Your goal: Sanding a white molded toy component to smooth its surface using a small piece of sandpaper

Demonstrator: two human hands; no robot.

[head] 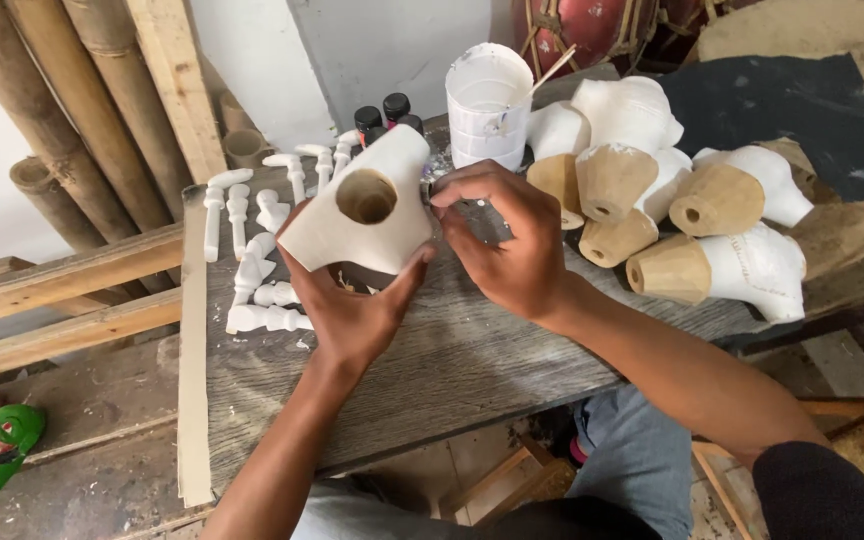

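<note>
Both hands work over the table (pixel 472 350): left hand (pixel 352 305) grasps a white carved torso (pixel 362 205); right hand (pixel 507 240) fingers pinch its edge, similar torsos (pixel 692 200) crowding beside.

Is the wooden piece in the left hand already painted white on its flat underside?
No: the left hand holds the wooden piece with its flat underside bare, unpainted wood around a round hole.

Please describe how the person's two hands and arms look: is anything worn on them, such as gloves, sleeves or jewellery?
Both hands are bare, with no gloves. The left hand and its forearm show no sleeve, ring, watch or bracelet. The right hand also shows no ring or watch; its forearm is bare up to a dark sleeve that begins near the elbow at the lower right corner of the picture.
</note>
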